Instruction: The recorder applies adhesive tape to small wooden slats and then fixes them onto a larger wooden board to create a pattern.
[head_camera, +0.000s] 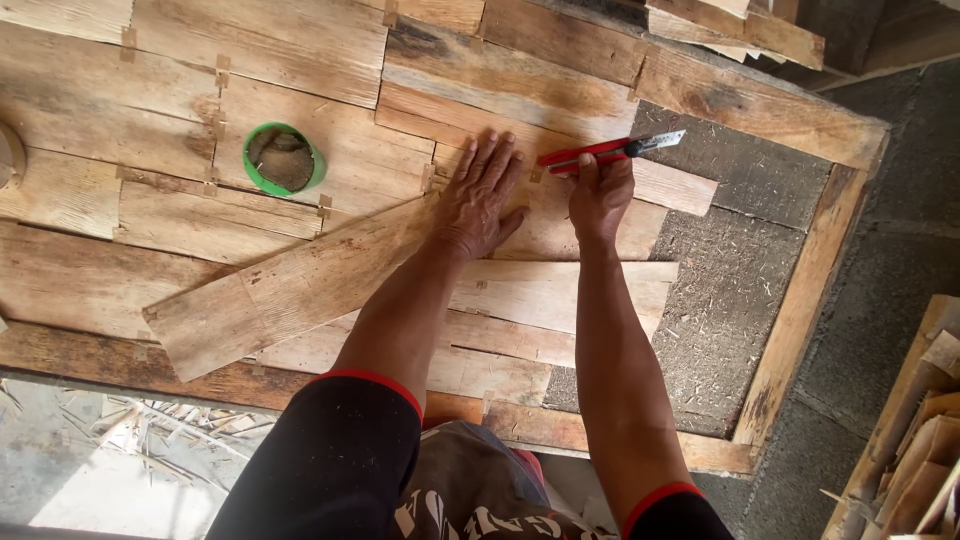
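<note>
Veneer strip (300, 285) pinned flat, cutter at its upper end.
Left hand (480, 195) presses spread-open on the strip; right hand (600, 195) grips a red cutter (600, 152), blade seemingly touching wood right of the strip.

Even, soft daylight covers the pale wooden slat panel (300, 60); shadows stay faint and short. Bottom left, a sunlit patch of grey concrete floor (90, 490) is washed out. Focus is sharp, edges slightly bowed
</note>
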